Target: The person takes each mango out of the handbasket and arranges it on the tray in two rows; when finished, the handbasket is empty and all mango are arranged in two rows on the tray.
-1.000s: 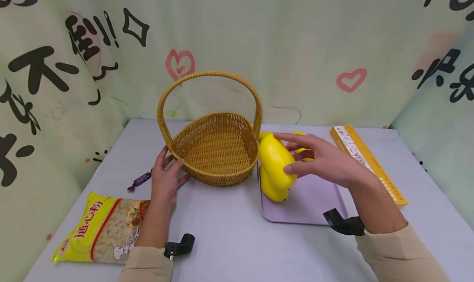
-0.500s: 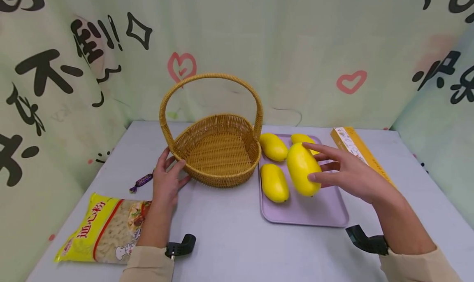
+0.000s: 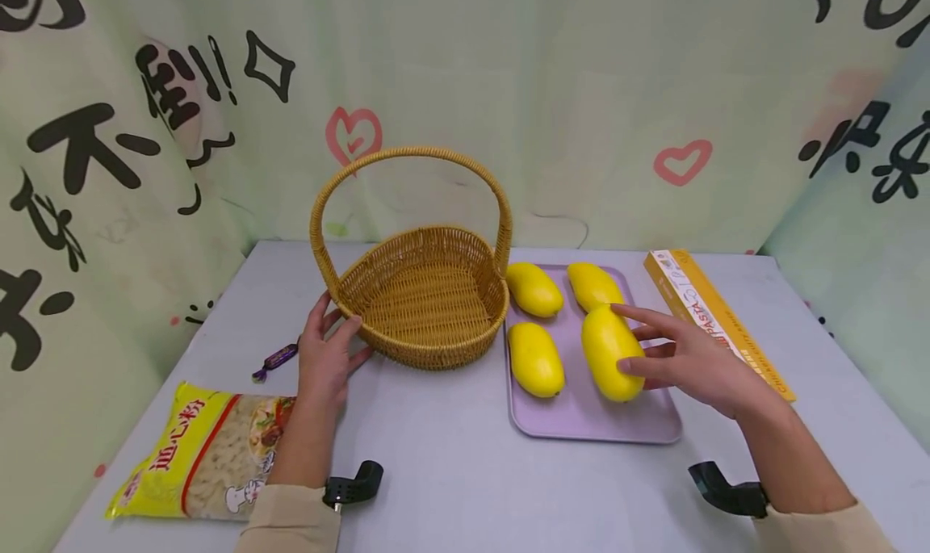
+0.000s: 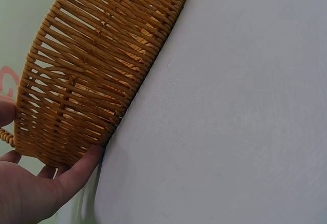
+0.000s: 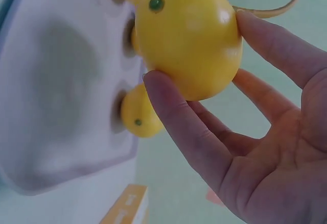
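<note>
My right hand holds a yellow mango between thumb and fingertips, over the right part of a lilac tray. The right wrist view shows the gripped mango's green stem spot and the thumb and fingers around its sides. Three more mangoes lie on the tray: one at back left, one at back right, one at front left. At the basket's left side, my left hand grips the wicker basket, thumb at the rim and fingers against the lower wall.
A yellow bag of pasta lies at front left, partly behind the left forearm. Near it is a purple wrapped candy. A long orange and white pasta box lies right of the tray. A curtain hangs behind the table.
My right hand has carried the mango from beside the basket rightward, then slightly down over the tray's right part, uncovering the other mangoes. The left hand keeps its grip on the basket.
</note>
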The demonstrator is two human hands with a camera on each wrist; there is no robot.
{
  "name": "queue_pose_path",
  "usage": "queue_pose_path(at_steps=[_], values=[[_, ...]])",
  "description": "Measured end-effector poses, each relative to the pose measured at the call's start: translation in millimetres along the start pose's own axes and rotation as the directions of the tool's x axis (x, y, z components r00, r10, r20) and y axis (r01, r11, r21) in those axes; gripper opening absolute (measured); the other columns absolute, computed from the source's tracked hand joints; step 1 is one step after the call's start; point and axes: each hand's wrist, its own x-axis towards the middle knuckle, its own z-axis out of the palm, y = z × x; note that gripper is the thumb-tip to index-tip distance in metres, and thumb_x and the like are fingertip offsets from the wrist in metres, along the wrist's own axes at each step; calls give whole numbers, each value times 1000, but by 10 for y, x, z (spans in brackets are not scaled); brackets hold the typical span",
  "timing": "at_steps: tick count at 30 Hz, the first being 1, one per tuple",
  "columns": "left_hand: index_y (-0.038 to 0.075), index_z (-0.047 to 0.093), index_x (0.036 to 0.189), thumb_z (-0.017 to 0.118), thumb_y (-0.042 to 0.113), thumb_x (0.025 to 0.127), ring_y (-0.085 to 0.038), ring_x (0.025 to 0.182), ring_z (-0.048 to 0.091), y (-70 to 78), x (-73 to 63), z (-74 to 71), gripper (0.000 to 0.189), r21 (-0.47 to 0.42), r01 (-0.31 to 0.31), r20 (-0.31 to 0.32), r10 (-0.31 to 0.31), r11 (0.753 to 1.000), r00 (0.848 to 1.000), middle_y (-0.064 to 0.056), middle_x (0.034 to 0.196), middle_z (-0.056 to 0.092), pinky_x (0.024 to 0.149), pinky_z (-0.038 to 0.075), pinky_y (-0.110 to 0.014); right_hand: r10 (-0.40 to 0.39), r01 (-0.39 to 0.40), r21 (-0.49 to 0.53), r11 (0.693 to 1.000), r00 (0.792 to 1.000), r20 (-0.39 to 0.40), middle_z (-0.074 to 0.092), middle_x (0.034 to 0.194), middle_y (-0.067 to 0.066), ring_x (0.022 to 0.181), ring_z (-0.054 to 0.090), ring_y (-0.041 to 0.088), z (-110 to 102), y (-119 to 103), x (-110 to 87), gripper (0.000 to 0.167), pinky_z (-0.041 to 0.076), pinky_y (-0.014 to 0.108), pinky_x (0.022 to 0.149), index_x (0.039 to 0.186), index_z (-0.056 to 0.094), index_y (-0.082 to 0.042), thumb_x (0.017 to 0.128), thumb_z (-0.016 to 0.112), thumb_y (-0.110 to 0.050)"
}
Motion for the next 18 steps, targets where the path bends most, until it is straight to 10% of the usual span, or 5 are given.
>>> queue_pose_path(at_steps=[18], values=[[32, 26, 165, 58, 12, 103, -31, 139, 49, -2, 10, -5, 72, 10, -5, 2, 5, 1000, 1000, -11, 165, 32, 106, 51, -57, 142, -142, -30, 989, 990, -19, 47, 146, 31, 108, 64, 28, 115, 186, 201, 79, 63, 40, 86, 160, 39, -13, 94, 75, -37]])
